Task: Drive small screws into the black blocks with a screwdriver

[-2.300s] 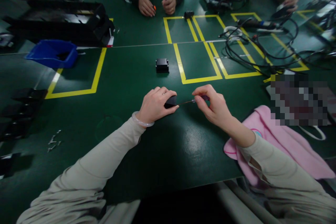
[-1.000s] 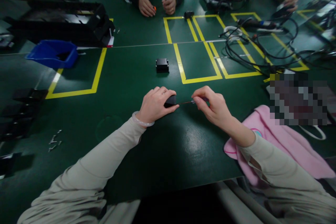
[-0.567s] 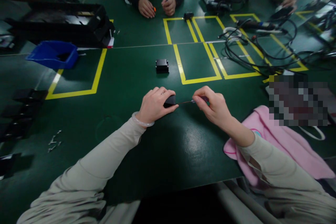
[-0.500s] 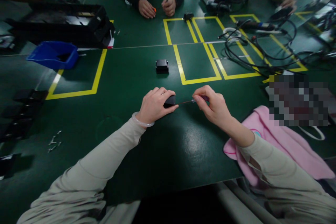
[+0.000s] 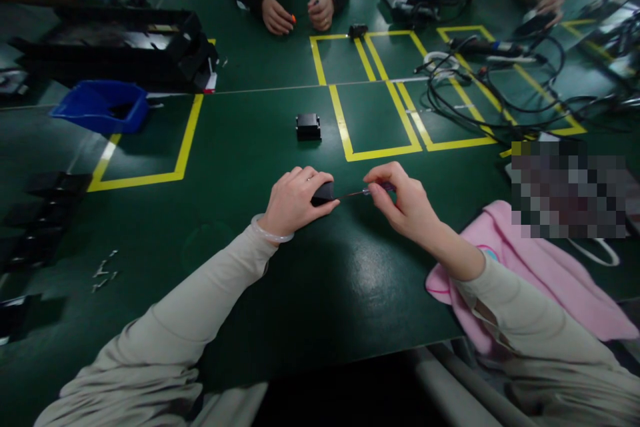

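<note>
Black block [image 5: 324, 194] between the left fingers [image 5: 325, 207]

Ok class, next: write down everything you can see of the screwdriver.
The screwdriver has a thin, metal-looking shaft and a dark purplish handle, mostly hidden. Held in the right hand, it runs nearly straight across the view toward the black block in the left hand; whether its tip touches is unclear.

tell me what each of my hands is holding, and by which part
Your left hand grips a small black block around its body, one end showing; your right hand pinches a metal-shafted screwdriver by its dark purple handle.
</note>
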{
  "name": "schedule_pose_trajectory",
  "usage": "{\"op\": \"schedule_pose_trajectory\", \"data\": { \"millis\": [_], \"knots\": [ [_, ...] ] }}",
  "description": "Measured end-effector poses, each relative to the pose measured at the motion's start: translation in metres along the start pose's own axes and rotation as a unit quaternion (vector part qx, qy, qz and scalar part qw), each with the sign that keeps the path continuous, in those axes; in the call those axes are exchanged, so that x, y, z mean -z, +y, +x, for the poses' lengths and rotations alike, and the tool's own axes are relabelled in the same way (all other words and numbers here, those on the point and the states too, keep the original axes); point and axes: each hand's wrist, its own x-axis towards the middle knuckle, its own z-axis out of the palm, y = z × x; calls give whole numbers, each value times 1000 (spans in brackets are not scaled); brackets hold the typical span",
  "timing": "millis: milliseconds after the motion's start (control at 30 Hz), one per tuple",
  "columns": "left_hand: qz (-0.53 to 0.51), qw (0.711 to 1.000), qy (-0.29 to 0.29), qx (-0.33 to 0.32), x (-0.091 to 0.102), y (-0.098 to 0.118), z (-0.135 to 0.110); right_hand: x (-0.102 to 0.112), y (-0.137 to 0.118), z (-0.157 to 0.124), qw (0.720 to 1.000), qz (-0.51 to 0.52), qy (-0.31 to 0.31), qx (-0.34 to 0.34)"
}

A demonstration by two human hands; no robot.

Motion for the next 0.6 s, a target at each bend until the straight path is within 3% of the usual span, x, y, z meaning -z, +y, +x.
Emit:
{"op": "schedule_pose_trajectory", "data": {
  "millis": [233,600],
  "knots": [
    [3,1000,4,1,-1,0,0,0,1,-1,1000,-9,-5,25],
    [0,1000,3,1,0,0,0,1,1,-1,1000,11,-17,-6]
  ]
}}
